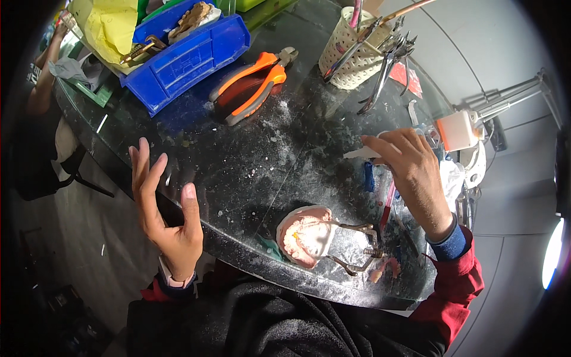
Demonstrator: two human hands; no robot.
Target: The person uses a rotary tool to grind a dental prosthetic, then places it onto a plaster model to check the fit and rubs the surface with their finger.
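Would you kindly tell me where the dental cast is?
The dental cast lies below centre in the head view, near the front edge of the table, left of the metal frame.

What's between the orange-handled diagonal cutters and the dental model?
In the head view, only white powder and crumbs lie on the dark tabletop between the diagonal cutters and the dental model.

the dental model point(305, 237) looks chalky and matt, its hinge point(374, 253) metal, the tabletop point(238, 163) glossy.

A head-worn wide fisheye looks down on the table point(238, 184) from near above.
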